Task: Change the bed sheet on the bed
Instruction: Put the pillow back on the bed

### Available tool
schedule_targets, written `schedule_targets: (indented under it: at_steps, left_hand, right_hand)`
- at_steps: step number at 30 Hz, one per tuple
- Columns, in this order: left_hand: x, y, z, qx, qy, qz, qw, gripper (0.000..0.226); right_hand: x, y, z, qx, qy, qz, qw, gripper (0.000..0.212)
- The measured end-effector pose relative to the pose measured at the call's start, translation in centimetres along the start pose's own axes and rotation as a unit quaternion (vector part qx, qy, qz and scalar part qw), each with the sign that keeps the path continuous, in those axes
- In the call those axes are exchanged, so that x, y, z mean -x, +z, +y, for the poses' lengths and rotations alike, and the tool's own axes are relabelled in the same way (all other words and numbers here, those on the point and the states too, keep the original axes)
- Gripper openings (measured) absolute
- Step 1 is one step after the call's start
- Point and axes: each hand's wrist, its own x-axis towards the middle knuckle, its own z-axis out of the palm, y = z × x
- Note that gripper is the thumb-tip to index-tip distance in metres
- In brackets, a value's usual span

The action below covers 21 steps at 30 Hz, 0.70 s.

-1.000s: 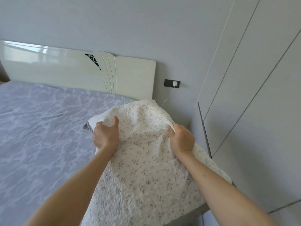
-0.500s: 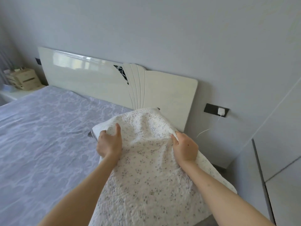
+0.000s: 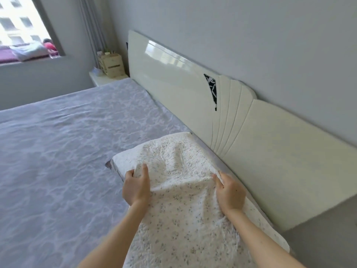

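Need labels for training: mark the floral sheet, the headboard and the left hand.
floral sheet [image 3: 179, 165], head view, crumpled middle.
headboard [image 3: 170, 74], head view, glossy panel.
left hand [image 3: 136, 187], head view, back of hand.

The left hand [image 3: 136, 188] and right hand [image 3: 230, 192] are bare — so are both forearms, as far as they show.

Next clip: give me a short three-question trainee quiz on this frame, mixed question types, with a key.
1. True or false: the left hand and the right hand both grip the floral sheet.
2. What covers the bed under the floral sheet? A) lilac sheet B) green blanket C) bare wooden slats
3. Fill in: the floral sheet's far edge lies close to the ____.

Key: 1 true; 2 A; 3 headboard.
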Motion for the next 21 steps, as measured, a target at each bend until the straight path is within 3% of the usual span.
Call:
schedule_targets:
  at_steps: [6, 12, 15, 18, 21]
  left_hand:
    - [-7.1, 7.9, 2.1, 0.014, -0.060, 0.077, 0.995, 0.073]
    - [-15.2, 14.1, 0.2, -0.049, -0.067, 0.165, 0.983, 0.064]
    - [-18.1, 16.9, -3.7, -0.215, -0.114, 0.062, 0.968, 0.061]
    - [-19.9, 19.2, -7.3, -0.373, -0.155, -0.096, 0.910, 0.063]
    - [-20.6, 21.3, -10.5, -0.368, -0.188, -0.163, 0.896, 0.070]
  right_hand:
    - [-10.9, 10.0, 2.4, -0.057, -0.073, -0.027, 0.995, 0.071]
    - [-16.7, 20.9, 3.0, -0.089, -0.097, -0.059, 0.990, 0.063]
    - [-16.5, 26.5, 5.3, -0.006, -0.058, -0.187, 0.981, 0.043]
    - [-16.6, 30.2, 8.5, 0.114, 0.029, -0.362, 0.925, 0.037]
    - [-16.4, 30.9, 10.7, 0.195, 0.011, -0.381, 0.904, 0.034]
